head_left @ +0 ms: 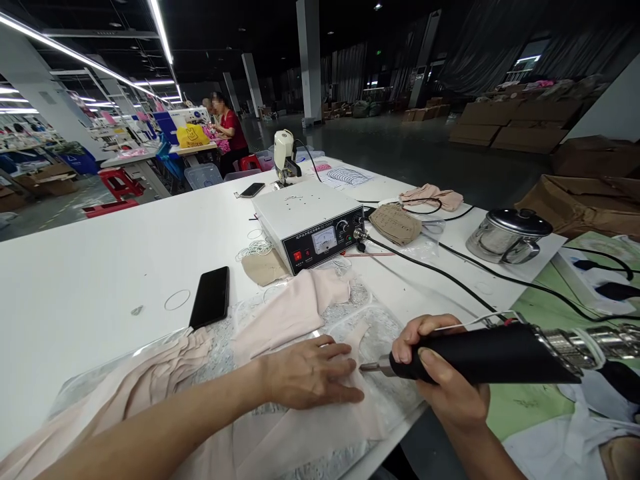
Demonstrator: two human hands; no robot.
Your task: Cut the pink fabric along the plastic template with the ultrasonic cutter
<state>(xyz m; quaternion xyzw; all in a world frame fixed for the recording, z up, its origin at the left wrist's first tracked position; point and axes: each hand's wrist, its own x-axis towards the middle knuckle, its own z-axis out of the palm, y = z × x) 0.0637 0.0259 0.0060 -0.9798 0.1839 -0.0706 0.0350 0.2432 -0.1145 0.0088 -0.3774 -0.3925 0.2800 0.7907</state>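
My left hand [315, 373] lies flat with its fingers apart, pressing thin pale pink fabric [370, 417] onto a clear patterned template sheet [385, 327]. My right hand [445, 373] is wrapped round the black body of an ultrasonic cutter [480, 353]. The cutter's metal tip points left, against or just above the fabric beside my left fingertips; I cannot tell whether it touches. Another folded piece of pink fabric [295, 303] rests beyond my left hand. A stack of pink pieces [150, 380] lies to the left, partly behind my forearm.
A white control box [310, 217] stands behind the fabric, its black cable running to the cutter. On the white table [100, 280] are a black phone [210, 297], a second phone [253, 190], brown pattern pieces [395, 225] and a lidded glass mug [507, 240]. A person [233, 133] sits farther back.
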